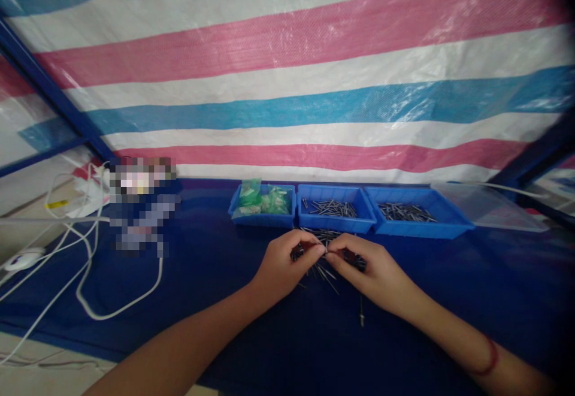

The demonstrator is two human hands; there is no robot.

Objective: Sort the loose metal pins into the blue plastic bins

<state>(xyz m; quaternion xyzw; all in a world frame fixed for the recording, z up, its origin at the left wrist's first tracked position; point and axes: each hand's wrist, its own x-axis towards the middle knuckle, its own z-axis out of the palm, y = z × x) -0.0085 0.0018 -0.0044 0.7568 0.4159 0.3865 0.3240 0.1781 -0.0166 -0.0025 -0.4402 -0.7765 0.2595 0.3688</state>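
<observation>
My left hand [284, 261] and my right hand [375, 270] meet over a loose pile of blind rivets [326, 271] on the blue table. Thumb and forefinger are pinched on each hand, and the fingertips come together at one small rivet [326, 248]. Most of that piece is hidden by the fingers. Thin metal stems of the pile stick out below and behind both hands. A single blind rivet [362, 312] lies apart, just below my right hand, its thicker end toward me.
Behind the pile stand three blue bins: a left bin [265, 221] with green-tinted bags, a middle bin [336, 224] and a right bin [422, 230] with metal rivets. A clear plastic sheet [498, 207] lies at the right. White cables [92, 264] trail across the table's left side.
</observation>
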